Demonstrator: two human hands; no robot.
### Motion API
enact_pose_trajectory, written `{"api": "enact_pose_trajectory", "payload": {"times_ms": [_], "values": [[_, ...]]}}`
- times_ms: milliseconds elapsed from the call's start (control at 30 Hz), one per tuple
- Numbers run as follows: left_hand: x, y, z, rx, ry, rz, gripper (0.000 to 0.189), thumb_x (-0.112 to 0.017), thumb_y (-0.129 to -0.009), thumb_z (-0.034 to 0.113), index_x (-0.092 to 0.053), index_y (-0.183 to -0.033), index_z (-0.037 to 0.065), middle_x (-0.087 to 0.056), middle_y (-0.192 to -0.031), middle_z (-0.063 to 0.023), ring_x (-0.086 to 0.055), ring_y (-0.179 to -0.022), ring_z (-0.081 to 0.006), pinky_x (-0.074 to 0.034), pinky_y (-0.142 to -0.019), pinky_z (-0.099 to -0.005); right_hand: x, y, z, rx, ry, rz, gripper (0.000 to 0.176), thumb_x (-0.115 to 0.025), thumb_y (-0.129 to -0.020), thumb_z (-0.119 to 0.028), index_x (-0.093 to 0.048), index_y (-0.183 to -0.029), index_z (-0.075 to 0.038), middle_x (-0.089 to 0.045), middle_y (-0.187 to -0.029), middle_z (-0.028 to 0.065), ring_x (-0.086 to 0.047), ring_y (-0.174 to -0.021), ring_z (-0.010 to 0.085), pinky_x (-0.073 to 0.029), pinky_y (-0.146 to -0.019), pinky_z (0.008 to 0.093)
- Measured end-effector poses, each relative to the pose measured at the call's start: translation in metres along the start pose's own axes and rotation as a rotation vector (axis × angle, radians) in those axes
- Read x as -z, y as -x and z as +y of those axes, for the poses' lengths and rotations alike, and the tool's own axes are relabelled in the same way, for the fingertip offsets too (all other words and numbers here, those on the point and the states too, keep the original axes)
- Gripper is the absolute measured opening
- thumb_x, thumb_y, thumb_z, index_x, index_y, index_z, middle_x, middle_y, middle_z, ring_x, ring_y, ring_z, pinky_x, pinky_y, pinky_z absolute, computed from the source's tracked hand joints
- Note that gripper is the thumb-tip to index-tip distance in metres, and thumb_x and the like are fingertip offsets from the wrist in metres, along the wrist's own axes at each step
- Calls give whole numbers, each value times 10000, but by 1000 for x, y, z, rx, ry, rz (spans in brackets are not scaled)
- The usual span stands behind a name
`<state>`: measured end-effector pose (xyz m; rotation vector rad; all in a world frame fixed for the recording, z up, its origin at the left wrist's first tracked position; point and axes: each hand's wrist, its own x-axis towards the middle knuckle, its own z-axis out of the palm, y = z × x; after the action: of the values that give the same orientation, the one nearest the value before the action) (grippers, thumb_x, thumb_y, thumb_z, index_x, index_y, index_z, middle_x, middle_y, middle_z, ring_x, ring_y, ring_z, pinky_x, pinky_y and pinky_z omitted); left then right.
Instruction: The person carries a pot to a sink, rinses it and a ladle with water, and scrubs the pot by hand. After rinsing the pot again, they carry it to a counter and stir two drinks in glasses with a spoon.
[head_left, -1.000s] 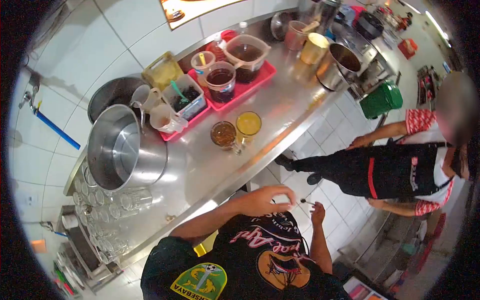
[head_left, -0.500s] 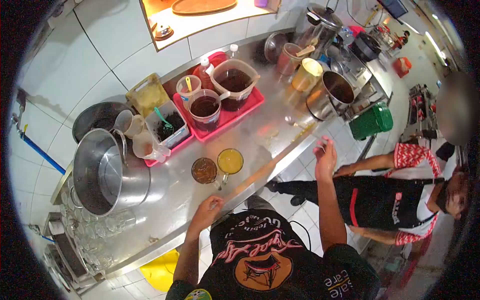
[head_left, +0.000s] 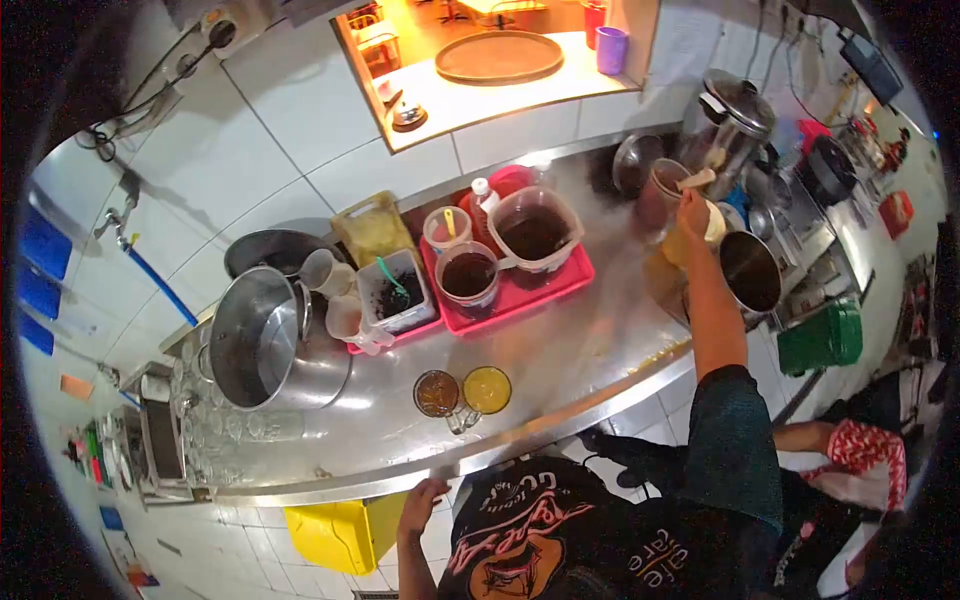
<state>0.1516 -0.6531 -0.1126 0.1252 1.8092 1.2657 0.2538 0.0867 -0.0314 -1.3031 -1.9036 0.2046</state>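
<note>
My right hand (head_left: 692, 212) reaches across the counter to a tall reddish container (head_left: 655, 208). Its fingers are closed at the tan spoon (head_left: 697, 180) on the container's rim; the exact grip is partly hidden. Beside that forearm stand a yellow-filled container (head_left: 680, 246) and a steel pot (head_left: 750, 275) with dark contents. My left hand (head_left: 425, 500) hangs just off the counter's front edge, fingers curled, with nothing visible in it. Near the edge, two glass mugs stand side by side: one with brown drink (head_left: 437, 393), one with yellow drink (head_left: 487, 389).
Pink trays (head_left: 572, 290) carry tubs of dark liquid and a bottle. A large steel pot (head_left: 240, 345) and several upturned glass mugs (head_left: 225, 428) stand at left. A green bin (head_left: 820, 338) is at right; a co-worker's sleeve (head_left: 868, 452) shows close by. A yellow bin (head_left: 330, 535) sits below the counter.
My right hand has gone from beyond the counter's front edge to the spoon at the reddish container. The view has shifted, showing more of the serving window. My left hand stays near the edge.
</note>
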Motion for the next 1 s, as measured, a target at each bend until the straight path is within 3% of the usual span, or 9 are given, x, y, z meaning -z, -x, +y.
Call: {"api": "enact_pose_trajectory", "payload": {"times_ms": [133,200,300,333,400,467,700,833,1000], "values": [[9,32,-83,336,499,120,369,-449,-887,350,-556,-834,1,-594,-824,-132,-597,-795,-246,-490,-753,-360,5,-9,-20,-44,-97,203,260,-413,-892,-221,-572,-926,-18,-589,-887,173,-550,-820,359,-435,-697,439],[6,52,-140,378,701,285,391,-474,-862,400,-539,-938,22,-573,-800,-122,-579,-785,-272,-492,-721,-387,33,2,-49,-186,-5,60,262,-420,-893,-227,-577,-929,-20,-592,-888,161,-554,-840,346,-439,-700,396],[-8,92,-181,340,286,318,424,-446,-851,439,-531,-1035,66,-559,-945,-108,-545,-875,-247,-458,-764,-377,8,-17,29,90,16,180,282,-423,-906,-248,-576,-963,-19,-602,-879,129,-573,-790,273,-451,-692,359],[8,90,-237,561,543,263,411,-456,-843,439,-535,-1042,89,-565,-953,-97,-537,-888,-241,-443,-772,-386,7,-14,25,207,-78,331,288,-425,-909,-258,-575,-970,-19,-606,-873,115,-574,-761,240,-454,-686,347],[18,83,-294,909,319,259,398,-469,-832,443,-539,-1046,115,-585,-957,-81,-539,-888,-223,-420,-744,-415,42,4,-8,140,-440,430,279,-414,-913,-261,-569,-967,-36,-597,-806,82,-574,-745,216,-446,-654,350],[30,82,-295,839,240,227,405,-466,-830,443,-535,-1056,113,-592,-954,-80,-549,-863,-216,-412,-744,-425,106,43,-76,-140,-665,323,299,-417,-914,-275,-566,-963,-21,-566,-767,53,-540,-703,152,-440,-640,331],[116,-13,-242,521,128,121,395,-456,-837,430,-541,-1051,109,-612,-913,-88,-562,-865,-196,-416,-722,-401,176,256,-224,-86,-906,-128,343,-392,-932,-346,-532,-930,-33,-462,-667,-1,-442,-567,66,-364,-523,204],[178,-62,-222,371,163,-113,376,-431,-869,402,-559,-1024,84,-630,-847,-81,-596,-761,-199,-444,-675,-352,163,358,-285,123,-789,-461,250,-425,-928,-247,-545,-896,-30,-499,-650,22,-456,-562,75,-392,-528,233],[226,-68,-218,349,3,-240,461,-359,-859,507,-548,-1051,133,-612,-935,-93,-575,-857,-209,-406,-767,-361,139,406,-339,517,-540,-404,204,-511,-868,-199,-566,-853,-3,-556,-743,153,-552,-657,285,-429,-600,341]]}}
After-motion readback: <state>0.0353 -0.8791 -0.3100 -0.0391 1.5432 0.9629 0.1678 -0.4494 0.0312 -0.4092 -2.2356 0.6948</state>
